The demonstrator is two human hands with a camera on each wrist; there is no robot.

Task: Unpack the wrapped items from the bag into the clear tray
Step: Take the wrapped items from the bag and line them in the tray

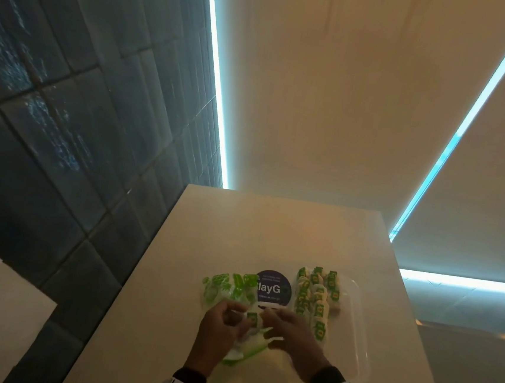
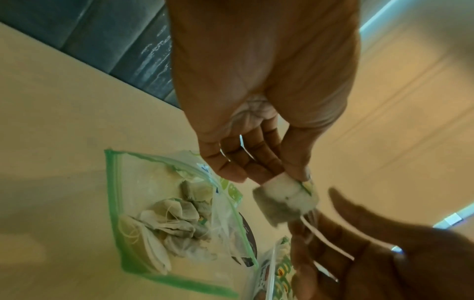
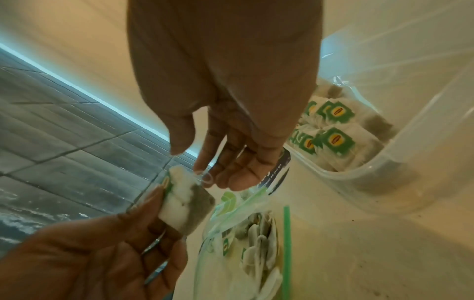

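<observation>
My left hand pinches one white tea bag with a green tag between thumb and fingers, lifted just above the zip bag. The tea bag trails a white string across my right hand. That right hand is beside the tea bag, fingers fairly straight and thumb apart. The green-edged clear zip bag lies flat under both hands and holds several tea bags. To its right, the clear tray holds several tagged tea bags.
A dark round label shows at the bag's far end. The pale table drops off at its left edge to a dark tiled floor. The tray's wall stands close to my right hand.
</observation>
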